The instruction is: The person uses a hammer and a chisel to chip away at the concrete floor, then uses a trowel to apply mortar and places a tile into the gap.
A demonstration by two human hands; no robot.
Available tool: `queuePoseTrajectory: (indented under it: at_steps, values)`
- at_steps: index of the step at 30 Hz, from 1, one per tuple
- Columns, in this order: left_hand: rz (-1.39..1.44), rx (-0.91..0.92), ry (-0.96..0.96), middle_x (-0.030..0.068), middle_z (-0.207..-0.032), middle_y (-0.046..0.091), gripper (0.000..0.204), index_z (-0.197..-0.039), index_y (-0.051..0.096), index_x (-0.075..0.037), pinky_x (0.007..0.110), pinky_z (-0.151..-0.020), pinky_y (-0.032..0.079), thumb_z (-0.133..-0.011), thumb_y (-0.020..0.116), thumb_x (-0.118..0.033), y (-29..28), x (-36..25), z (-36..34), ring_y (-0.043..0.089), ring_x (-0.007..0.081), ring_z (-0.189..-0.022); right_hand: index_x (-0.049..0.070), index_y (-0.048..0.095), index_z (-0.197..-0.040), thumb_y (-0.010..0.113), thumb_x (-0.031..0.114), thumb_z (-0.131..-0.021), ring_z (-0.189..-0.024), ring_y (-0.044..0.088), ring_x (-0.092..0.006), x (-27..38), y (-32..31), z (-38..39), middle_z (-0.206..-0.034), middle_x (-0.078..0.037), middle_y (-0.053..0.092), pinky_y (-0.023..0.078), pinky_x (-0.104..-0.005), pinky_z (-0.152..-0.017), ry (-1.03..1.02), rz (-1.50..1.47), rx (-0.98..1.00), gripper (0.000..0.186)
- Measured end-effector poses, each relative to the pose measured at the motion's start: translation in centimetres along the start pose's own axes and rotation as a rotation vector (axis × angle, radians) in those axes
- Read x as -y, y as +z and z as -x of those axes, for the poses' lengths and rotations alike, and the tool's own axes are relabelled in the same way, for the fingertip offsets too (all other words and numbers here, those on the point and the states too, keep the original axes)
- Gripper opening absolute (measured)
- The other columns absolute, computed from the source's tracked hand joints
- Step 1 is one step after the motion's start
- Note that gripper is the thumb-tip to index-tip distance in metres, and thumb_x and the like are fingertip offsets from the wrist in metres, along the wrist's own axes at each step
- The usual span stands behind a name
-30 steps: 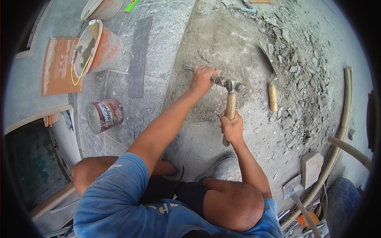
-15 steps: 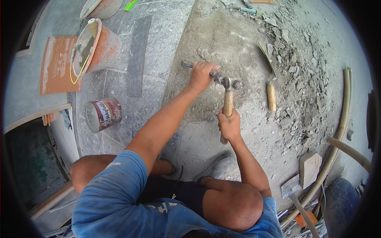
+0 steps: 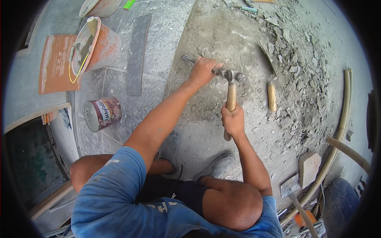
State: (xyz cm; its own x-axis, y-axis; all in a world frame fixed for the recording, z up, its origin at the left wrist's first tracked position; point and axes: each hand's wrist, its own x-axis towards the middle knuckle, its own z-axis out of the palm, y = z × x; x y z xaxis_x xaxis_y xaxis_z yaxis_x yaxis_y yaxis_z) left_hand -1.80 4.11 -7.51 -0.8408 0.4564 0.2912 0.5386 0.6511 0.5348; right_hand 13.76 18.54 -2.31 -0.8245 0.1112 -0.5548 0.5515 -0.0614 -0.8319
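Note:
My left hand point(image 3: 203, 71) is wrapped round a dark metal chisel point(image 3: 187, 58), whose flat end points left at the border between the tiles and the rough ground. In my right hand point(image 3: 233, 120) is the wooden handle of a hammer point(image 3: 231, 95). The hammer's metal head lies right at the chisel's struck end, seemingly touching it. Under both tools is dusty, broken mortar ground point(image 3: 206, 103). Right of the hammer a trowel point(image 3: 272, 96) with a wooden handle lies on the ground, its blade toward the rubble.
Broken rubble point(image 3: 301, 87) spreads along the right side, beside a long bent bamboo pole point(image 3: 341, 129). At left stand a dirty bucket point(image 3: 104, 47) with a yellow handle and a round tin point(image 3: 103, 114). A grey plank point(image 3: 139, 55) lies on the tiles. Another tool point(image 3: 242, 7) lies far off.
The hammer and my right hand have shifted slightly right. My left hand and the chisel have moved a little nearer, with the hammer head still at the chisel's end.

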Motion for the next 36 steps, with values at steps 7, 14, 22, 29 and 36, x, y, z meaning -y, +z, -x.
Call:
queuePoseTrajectory:
  at_steps: [7, 14, 22, 29, 36]
  values:
    - [0.072, -0.062, 0.069, 0.0124, -0.064, 0.054, 0.028, -0.069, 0.05, -0.004, 0.043, -0.067, 0.041, -0.089, 0.064, -0.017, -1.8, -1.4, 0.5, 0.055, 0.033, -0.064, -0.001, 0.054, -0.086, 0.054, 0.002, -0.081, -0.047, 0.051, -0.0092, 6.9, -4.4, 3.0, -0.059, -0.003, 0.053, 0.041, -0.0246, -0.044, -0.268, -0.299, -0.261, 0.005]
    - [-0.08, -0.06, 0.027, 0.0101, -0.059, 0.053, 0.031, -0.065, 0.047, -0.007, 0.041, -0.065, 0.043, -0.087, 0.067, -0.019, -2.7, -0.1, 1.9, 0.057, 0.0295, -0.06, -0.002, 0.052, -0.087, 0.053, 0.0, -0.081, -0.045, 0.048, -0.0117, 7.6, -4.9, 3.5, -0.058, -0.005, 0.05, 0.042, -0.0267, -0.043, -0.328, -0.423, -0.327, 0.007]
    - [0.234, -0.088, 0.177, 0.0061, -0.057, 0.052, 0.031, -0.064, 0.047, -0.01, 0.038, -0.065, 0.041, -0.087, 0.067, -0.018, -1.2, -6.2, 1.0, 0.053, 0.0271, -0.057, -0.002, 0.052, -0.088, 0.054, 0.001, -0.081, -0.044, 0.048, -0.0112, 5.6, -5.2, 4.1, -0.058, -0.005, 0.05, 0.041, -0.0263, -0.043, -0.218, -0.369, -0.325, 0.008]
    - [0.137, -0.215, 0.107, 0.0068, -0.057, 0.045, 0.036, -0.063, 0.042, -0.006, 0.039, -0.065, 0.039, -0.088, 0.066, -0.016, 0.6, -2.0, -1.2, 0.046, 0.0268, -0.056, -0.001, 0.052, -0.092, 0.053, 0.003, -0.082, -0.044, 0.045, -0.0103, 3.0, -6.6, 3.4, -0.057, -0.003, 0.047, 0.041, -0.0269, -0.043, -0.17, -0.259, -0.378, 0.011]
    - [0.358, -0.028, 0.356, 0.0079, -0.055, 0.04, 0.038, -0.062, 0.041, -0.007, 0.037, -0.062, 0.04, -0.088, 0.067, -0.018, -1.3, -8.3, -0.8, 0.045, 0.0257, -0.053, 0.0, 0.053, -0.099, 0.055, 0.006, -0.083, -0.043, 0.047, -0.01, -0.6, -7.7, 3.4, -0.057, -0.002, 0.049, 0.04, -0.0258, -0.041, -0.008, -0.11, -0.414, 0.017]
